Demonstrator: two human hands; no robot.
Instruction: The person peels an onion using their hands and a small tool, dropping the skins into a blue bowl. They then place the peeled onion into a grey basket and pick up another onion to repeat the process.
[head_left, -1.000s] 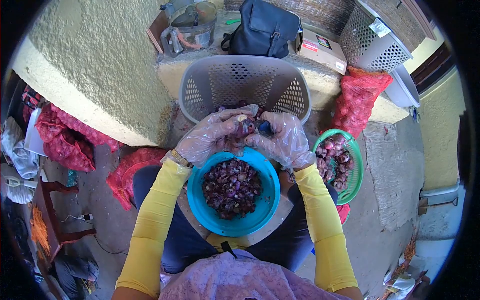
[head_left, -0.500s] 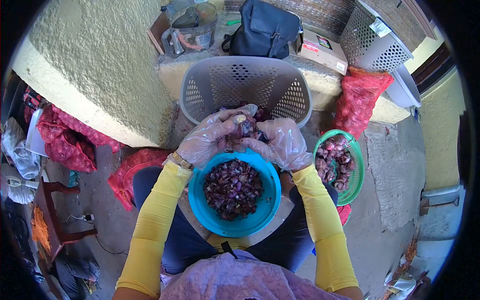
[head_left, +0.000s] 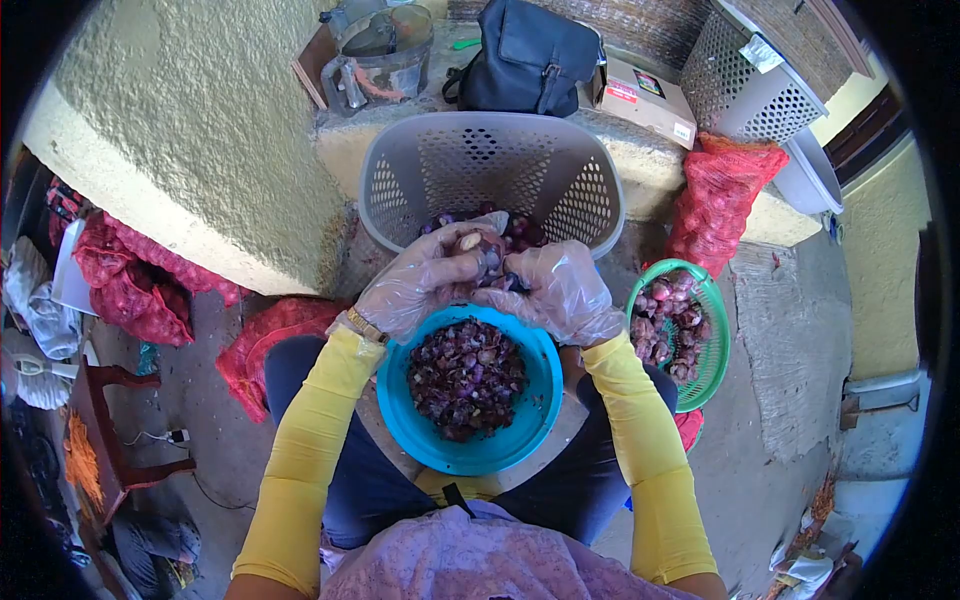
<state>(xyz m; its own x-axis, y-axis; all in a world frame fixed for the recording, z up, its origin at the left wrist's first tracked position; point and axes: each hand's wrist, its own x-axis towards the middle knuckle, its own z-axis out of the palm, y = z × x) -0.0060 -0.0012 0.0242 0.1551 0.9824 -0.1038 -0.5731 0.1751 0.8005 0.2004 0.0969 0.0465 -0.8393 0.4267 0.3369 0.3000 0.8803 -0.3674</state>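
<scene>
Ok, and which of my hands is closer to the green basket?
Your right hand. It is by the blue basin's far right edge, just left of the green basket. Your left hand is farther left, by the basin's far left edge.

Gloved hands point(head_left: 480, 282) hold an onion point(head_left: 487, 254) above the near rim of a blue basin point(head_left: 545, 400) of peelings point(head_left: 466, 380); a green basket point(head_left: 715, 345) of onions point(head_left: 675, 325) stands to the right.

Onion point(head_left: 488, 250): purple, pale at one end, partly covered by the left hand point(head_left: 415, 283) and right hand point(head_left: 565, 287), positioned near the far rim of the blue basin point(head_left: 545, 400). Basin contents: loose, dark purple peelings point(head_left: 465, 378). Grey basket point(head_left: 485, 165), beyond: purple onions point(head_left: 522, 230) inside
</scene>
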